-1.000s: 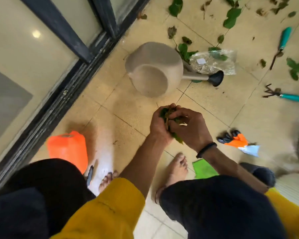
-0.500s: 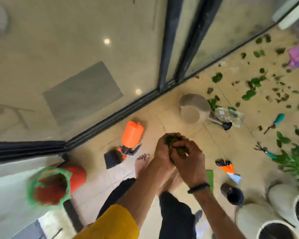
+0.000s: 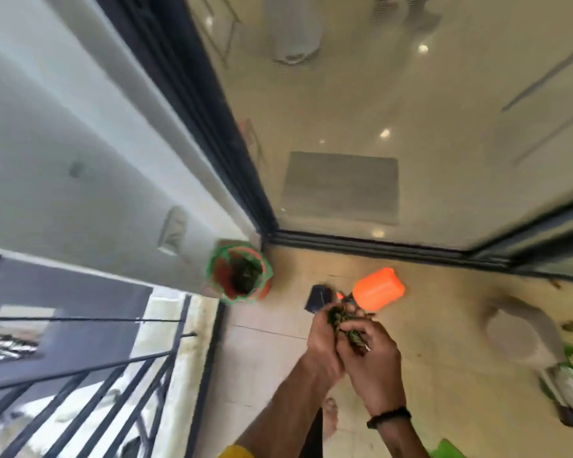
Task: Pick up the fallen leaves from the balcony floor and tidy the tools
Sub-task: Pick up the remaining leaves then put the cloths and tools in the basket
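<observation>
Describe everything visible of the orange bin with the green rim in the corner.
The orange bin is a round, plastic-looking container lined with a green net or bag folded over its rim. It stands on the balcony floor in the corner by the white wall, near the dark door track. It is open-topped, with dark leafy debris inside. Neither hand touches it. Motion blur hides finer detail.

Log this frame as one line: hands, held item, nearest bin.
left hand: grips leaves | right hand: grips leaves | orange bin: in corner, debris inside | phase: carrying
</observation>
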A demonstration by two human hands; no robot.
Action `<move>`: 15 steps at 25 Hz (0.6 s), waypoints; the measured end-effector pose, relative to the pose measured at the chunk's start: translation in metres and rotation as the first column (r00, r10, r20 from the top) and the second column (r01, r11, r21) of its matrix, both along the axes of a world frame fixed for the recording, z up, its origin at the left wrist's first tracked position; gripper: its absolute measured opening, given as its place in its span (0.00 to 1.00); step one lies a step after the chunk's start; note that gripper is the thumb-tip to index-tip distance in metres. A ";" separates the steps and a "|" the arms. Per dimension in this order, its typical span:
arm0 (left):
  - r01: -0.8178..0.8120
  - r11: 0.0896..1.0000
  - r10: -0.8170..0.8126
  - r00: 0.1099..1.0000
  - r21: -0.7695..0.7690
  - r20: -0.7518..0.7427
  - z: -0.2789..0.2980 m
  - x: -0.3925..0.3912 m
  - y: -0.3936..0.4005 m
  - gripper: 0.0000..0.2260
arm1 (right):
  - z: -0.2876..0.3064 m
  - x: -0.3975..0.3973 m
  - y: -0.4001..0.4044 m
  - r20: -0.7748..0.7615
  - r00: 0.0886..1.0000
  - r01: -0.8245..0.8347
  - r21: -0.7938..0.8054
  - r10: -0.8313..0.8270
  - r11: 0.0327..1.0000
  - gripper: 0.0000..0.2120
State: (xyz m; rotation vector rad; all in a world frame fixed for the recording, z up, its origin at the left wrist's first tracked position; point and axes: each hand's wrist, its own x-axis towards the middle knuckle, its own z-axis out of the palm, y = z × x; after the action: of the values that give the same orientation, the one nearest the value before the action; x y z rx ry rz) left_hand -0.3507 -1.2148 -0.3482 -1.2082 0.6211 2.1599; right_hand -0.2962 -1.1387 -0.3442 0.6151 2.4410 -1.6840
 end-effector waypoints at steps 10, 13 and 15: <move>-0.251 0.912 0.327 0.923 -0.326 0.205 -0.118 -0.069 -0.223 0.17 | -0.120 -0.087 -0.226 0.275 0.961 0.036 -0.270 0.041 0.962 0.07; -0.205 0.896 0.273 0.954 -0.395 0.125 -0.182 -0.123 -0.272 0.15 | -0.187 -0.150 -0.286 0.353 0.930 0.181 -0.208 -0.099 0.961 0.05; -0.167 0.896 0.253 0.954 -0.411 0.163 -0.223 -0.154 -0.300 0.17 | -0.233 -0.184 -0.315 0.440 0.883 0.279 -0.205 -0.166 0.938 0.05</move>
State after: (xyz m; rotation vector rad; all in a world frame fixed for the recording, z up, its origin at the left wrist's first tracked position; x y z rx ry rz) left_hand -0.5045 -1.5147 -0.5715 -1.7704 0.8941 2.0960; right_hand -0.4797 -1.4541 -0.5769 1.1217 1.8699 -1.6972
